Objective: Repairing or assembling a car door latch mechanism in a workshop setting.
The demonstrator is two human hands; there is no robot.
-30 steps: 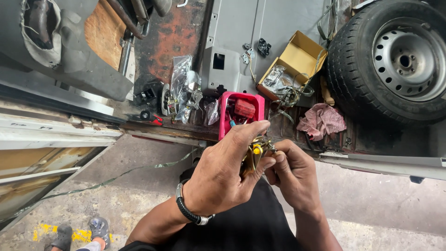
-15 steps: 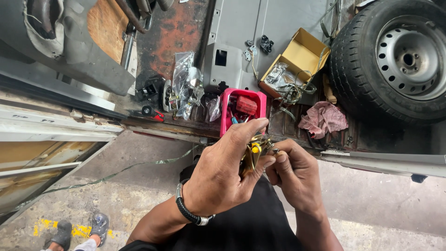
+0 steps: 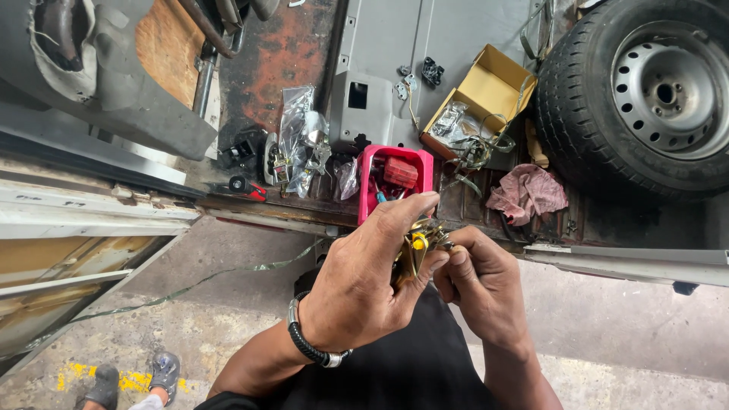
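At the far left a torn grey seat [image 3: 99,83] sits on the stripped vehicle floor, its padding showing and its top cut off by the frame edge. Next along, near the sill, lie clear plastic bags of small hardware [image 3: 298,140], apparently kept within arm's reach, though what is inside them cannot be made out. The left hand [image 3: 364,285], with a dark bracelet [image 3: 313,351] at the wrist, closes its grip round a small brass-coloured metal part with a yellow piece [image 3: 416,244], fingers curled over the top so the part is steadied from above; most of its body is hidden under those fingers. Just behind, a pink plastic tray [image 3: 395,178] holds red and blue bits. The right hand [image 3: 482,281] meets the same part from the other side, fingertips pinched on its end, probably to work a fine detail while the other hand holds firm; what it pinches is too small to tell. Further right are an open yellow cardboard box [image 3: 486,95], a pink rag [image 3: 528,191], and a spare wheel [image 3: 645,91], cut off at the edge.
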